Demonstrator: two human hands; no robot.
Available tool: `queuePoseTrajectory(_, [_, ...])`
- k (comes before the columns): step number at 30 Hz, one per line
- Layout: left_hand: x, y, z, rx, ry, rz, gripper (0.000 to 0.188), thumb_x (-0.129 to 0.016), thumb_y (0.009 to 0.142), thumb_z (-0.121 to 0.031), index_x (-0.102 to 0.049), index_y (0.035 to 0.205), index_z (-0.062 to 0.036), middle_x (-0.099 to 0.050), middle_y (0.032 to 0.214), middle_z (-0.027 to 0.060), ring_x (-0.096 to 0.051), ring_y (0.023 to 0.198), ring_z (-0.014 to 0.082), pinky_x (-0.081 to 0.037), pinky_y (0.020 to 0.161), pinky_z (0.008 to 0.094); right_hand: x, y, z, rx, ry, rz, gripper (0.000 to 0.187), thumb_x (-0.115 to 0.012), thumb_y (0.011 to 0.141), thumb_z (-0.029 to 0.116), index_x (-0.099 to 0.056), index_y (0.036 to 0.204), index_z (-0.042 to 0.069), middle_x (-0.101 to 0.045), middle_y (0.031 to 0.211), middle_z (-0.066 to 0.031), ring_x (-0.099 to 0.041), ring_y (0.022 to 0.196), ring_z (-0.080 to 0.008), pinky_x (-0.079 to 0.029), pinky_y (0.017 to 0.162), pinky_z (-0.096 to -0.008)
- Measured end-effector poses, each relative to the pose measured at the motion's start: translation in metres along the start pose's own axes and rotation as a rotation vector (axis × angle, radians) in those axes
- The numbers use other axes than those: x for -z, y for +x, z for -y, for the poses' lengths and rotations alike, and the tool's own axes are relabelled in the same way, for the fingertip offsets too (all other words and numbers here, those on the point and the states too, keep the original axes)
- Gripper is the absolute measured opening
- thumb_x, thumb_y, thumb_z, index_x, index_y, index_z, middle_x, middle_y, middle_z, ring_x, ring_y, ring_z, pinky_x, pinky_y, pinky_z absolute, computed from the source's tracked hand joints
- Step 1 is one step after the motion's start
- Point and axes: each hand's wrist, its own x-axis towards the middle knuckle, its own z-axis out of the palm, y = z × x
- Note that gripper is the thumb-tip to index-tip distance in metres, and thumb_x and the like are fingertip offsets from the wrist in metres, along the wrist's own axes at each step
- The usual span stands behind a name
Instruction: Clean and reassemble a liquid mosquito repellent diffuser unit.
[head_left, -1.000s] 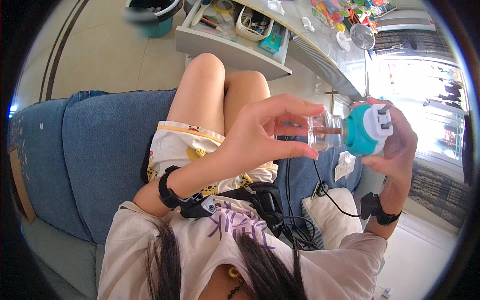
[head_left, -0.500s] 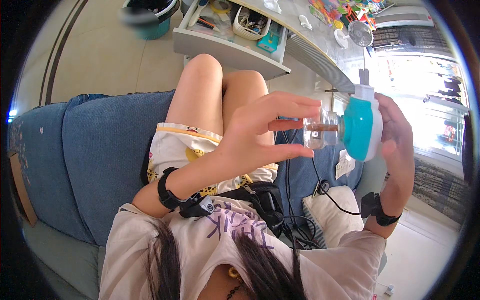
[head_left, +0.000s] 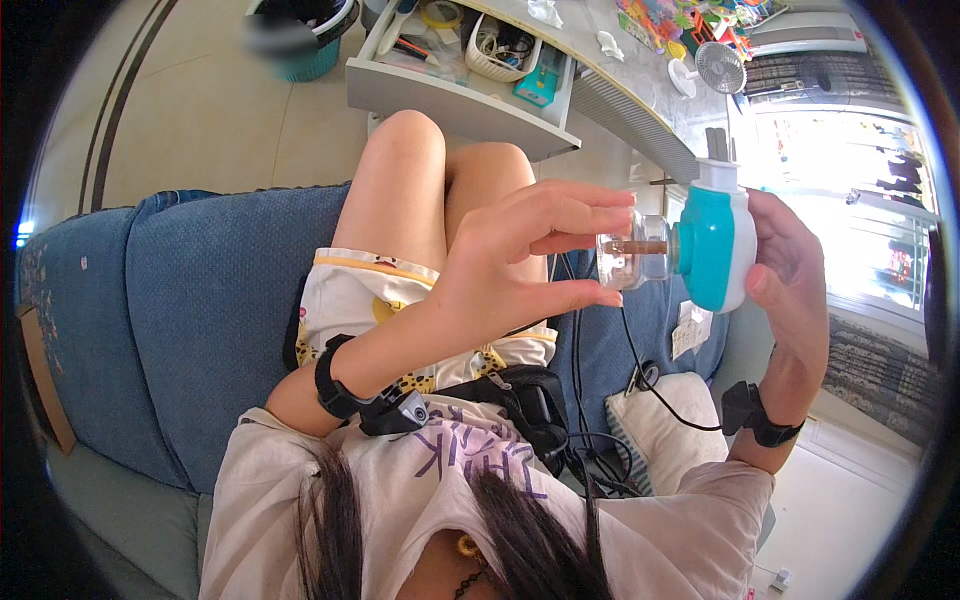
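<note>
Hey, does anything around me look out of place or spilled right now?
The drawer stands open, untouched, and what look like crumpled white tissues lie loose on the tabletop, looking untidy. No spill shows.

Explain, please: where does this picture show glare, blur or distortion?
Head view: the window is mostly washed out by glare; head view: a smeared patch blurs part of the teal bin; head view: the blue sofa bends toward the left rim; head view: the clear bottle in the left hand looks reasonably sharp.
</note>
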Motion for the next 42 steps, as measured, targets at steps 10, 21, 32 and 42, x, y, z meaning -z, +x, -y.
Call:
queuePoseTrajectory(10, [-0.002, 0.0, 0.001, 0.128, -0.242, -0.076, 0.051, -0.072, 0.066, 0.009, -0.053, 0.112, -0.0016, -0.05, 0.121, 0.0132, -0.054, 0.108, 0.0206, -0.048, 0.093, 0.0334, 0.0, 0.006, 0.003, -0.02, 0.044, 0.066, 0.065, -0.076, 0.071, 0.027, -0.048, 0.122, -0.004, -0.062, 0.1, -0.0128, -0.06, 0.084, -0.016, -0.05, 0.073, -0.0282])
queuePoseTrajectory(21, [0.01, 0.001, -0.013, 0.49, -0.447, -0.152, 0.055, -0.07, 0.077, -0.019, -0.042, 0.123, -0.0031, -0.055, 0.115, 0.0123, -0.055, 0.108, 0.0212, -0.046, 0.092, 0.0355, -0.01, 0.016, 0.006, 0.237, -0.123, -0.058, 0.068, -0.078, 0.065, 0.021, -0.05, 0.125, 0.011, -0.051, 0.126, -0.0097, -0.051, 0.112, -0.0237, -0.045, 0.088, -0.035])
queuePoseTrajectory(32, [0.009, 0.003, -0.011, 0.566, -0.495, -0.053, 0.052, -0.063, 0.084, -0.027, -0.044, 0.126, -0.0019, -0.057, 0.115, 0.0116, -0.057, 0.103, 0.0187, -0.046, 0.088, 0.0325, -0.006, 0.024, 0.021, 0.573, -0.679, 0.147, 0.067, -0.077, 0.046, 0.005, -0.06, 0.11, 0.009, -0.058, 0.115, -0.008, -0.052, 0.111, -0.0305, -0.041, 0.093, -0.0398])
queuePoseTrajectory(42, [0.009, 0.006, -0.016, 0.55, -0.474, -0.048, 0.056, -0.073, 0.073, -0.012, -0.045, 0.121, -0.0031, -0.056, 0.116, 0.0121, -0.054, 0.108, 0.0205, -0.042, 0.096, 0.0363, -0.006, 0.019, 0.013, 0.431, -0.591, 0.084, 0.069, -0.085, 0.047, 0.022, -0.06, 0.11, 0.007, -0.061, 0.103, -0.0088, -0.057, 0.095, -0.0246, -0.045, 0.084, -0.0338])
